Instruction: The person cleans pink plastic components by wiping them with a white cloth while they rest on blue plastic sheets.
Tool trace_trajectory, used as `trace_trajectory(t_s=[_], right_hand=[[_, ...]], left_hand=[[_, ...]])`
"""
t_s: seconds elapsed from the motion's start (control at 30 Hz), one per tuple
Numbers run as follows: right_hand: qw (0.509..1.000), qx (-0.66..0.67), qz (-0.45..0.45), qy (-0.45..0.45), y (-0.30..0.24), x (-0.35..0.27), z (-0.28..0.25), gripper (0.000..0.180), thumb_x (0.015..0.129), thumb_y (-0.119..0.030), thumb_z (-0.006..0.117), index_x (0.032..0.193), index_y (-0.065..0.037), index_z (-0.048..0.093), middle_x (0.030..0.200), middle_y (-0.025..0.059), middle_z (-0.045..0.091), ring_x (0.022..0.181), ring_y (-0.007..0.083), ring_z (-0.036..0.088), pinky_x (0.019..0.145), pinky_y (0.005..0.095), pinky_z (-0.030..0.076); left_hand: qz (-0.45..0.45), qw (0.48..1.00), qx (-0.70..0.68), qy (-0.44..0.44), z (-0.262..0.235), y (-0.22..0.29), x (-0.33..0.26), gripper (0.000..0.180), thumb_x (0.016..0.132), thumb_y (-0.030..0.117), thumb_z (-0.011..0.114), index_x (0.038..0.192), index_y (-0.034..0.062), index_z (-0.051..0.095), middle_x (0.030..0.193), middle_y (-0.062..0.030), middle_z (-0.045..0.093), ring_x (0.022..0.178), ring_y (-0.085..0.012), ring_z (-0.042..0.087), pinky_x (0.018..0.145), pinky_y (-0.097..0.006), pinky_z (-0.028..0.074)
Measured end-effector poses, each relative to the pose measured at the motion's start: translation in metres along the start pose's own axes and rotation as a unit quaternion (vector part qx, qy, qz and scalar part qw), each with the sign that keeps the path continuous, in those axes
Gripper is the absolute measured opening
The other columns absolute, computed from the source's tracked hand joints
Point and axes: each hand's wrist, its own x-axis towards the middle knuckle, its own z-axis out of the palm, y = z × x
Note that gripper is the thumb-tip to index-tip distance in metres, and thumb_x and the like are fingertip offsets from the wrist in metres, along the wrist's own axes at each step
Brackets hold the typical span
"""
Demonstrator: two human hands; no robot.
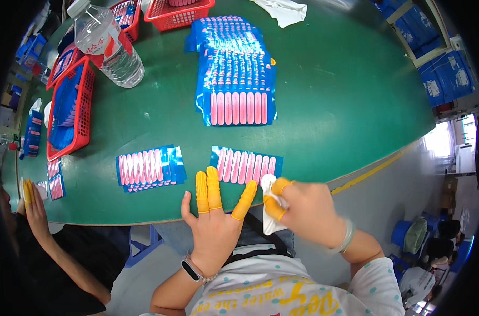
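A blue sheet with a row of pink, round-ended strips point(243, 166) lies flat on the green table before me. My left hand point(214, 226) is open, fingers spread, with yellow finger cots on several of them; the fingertips lie at the sheet's near edge. My right hand point(312, 209), also wearing yellow finger cots, is closed on a crumpled white cloth point(269, 224), by the sheet's right end. Left of my left hand lies a small stack of similar sheets point(145, 167). Farther off, a long overlapping pile of these sheets point(234, 73) stretches away from me.
A clear plastic bottle point(122, 66) stands on the green table point(334, 105) at the far left. Beside it is a red basket point(85, 118) of blue sheets; another red basket point(179, 20) sits farther back. A white cloth point(287, 11) lies at the far edge. A co-worker's hand point(37, 210) is at left.
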Motion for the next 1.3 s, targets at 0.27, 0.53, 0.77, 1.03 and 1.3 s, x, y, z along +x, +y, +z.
trace_trajectory(t_s=[0.27, 0.53, 0.77, 1.03, 1.3], right_hand=[[0.996, -0.054, 0.061, 0.048, 0.022, 0.022, 0.01, 0.024, 0.08, -0.024, 0.074, 0.081, -0.006, 0.058, 0.063, 0.013, 0.063, 0.054, 0.0322, 0.062, 0.047, 0.0418, 0.048], [0.967, 0.196, 0.161, -0.032, 0.009, -0.008, 0.001, 0.021, 0.083, -0.015, 0.077, 0.085, -0.003, 0.059, 0.06, 0.0051, 0.059, 0.049, 0.0105, 0.054, 0.047, 0.0271, 0.042], [0.918, 0.333, 0.192, 0.102, 0.024, 0.015, 0.018, 0.019, 0.089, -0.011, 0.073, 0.085, 0.0, 0.057, 0.068, -0.0028, 0.057, 0.059, 0.0019, 0.047, 0.053, 0.0189, 0.038], [0.863, 0.411, 0.165, 0.241, 0.04, 0.012, 0.036, 0.017, 0.091, -0.009, 0.07, 0.096, -0.003, 0.055, 0.079, -0.0019, 0.057, 0.068, 0.0024, 0.05, 0.059, 0.0184, 0.04], [0.851, 0.421, 0.157, 0.271, 0.034, 0.007, 0.039, 0.017, 0.091, -0.007, 0.07, 0.097, -0.001, 0.056, 0.083, 0.0009, 0.063, 0.07, 0.0035, 0.056, 0.062, 0.0181, 0.044]], left_hand=[[-0.008, 1.0, -0.005, -0.012, -0.003, 0.001, 0.004, 0.056, 0.087, 0.018, 0.059, 0.138, 0.0413, 0.053, 0.146, -0.0281, 0.041, 0.134, -0.0353, 0.043, 0.105, -0.056, 0.023], [-0.025, 0.99, -0.129, 0.045, 0.002, 0.0, -0.01, 0.057, 0.083, 0.052, 0.067, 0.133, 0.0254, 0.06, 0.148, -0.0237, 0.04, 0.134, -0.0364, 0.037, 0.106, -0.051, 0.021], [-0.205, 0.972, 0.005, 0.114, -0.039, -0.079, -0.03, 0.059, 0.088, 0.055, 0.063, 0.133, 0.0167, 0.06, 0.152, -0.0274, 0.03, 0.138, -0.0467, 0.026, 0.106, -0.058, 0.019], [-0.156, 0.971, 0.005, 0.18, -0.02, -0.08, -0.022, 0.047, 0.086, 0.049, 0.066, 0.125, 0.0218, 0.066, 0.148, -0.027, 0.036, 0.138, -0.0457, 0.027, 0.11, -0.059, 0.015], [-0.02, 0.988, -0.049, 0.146, -0.014, -0.012, 0.078, 0.05, 0.084, 0.048, 0.068, 0.119, 0.0118, 0.067, 0.137, -0.019, 0.049, 0.13, -0.0351, 0.041, 0.107, -0.06, 0.021]])
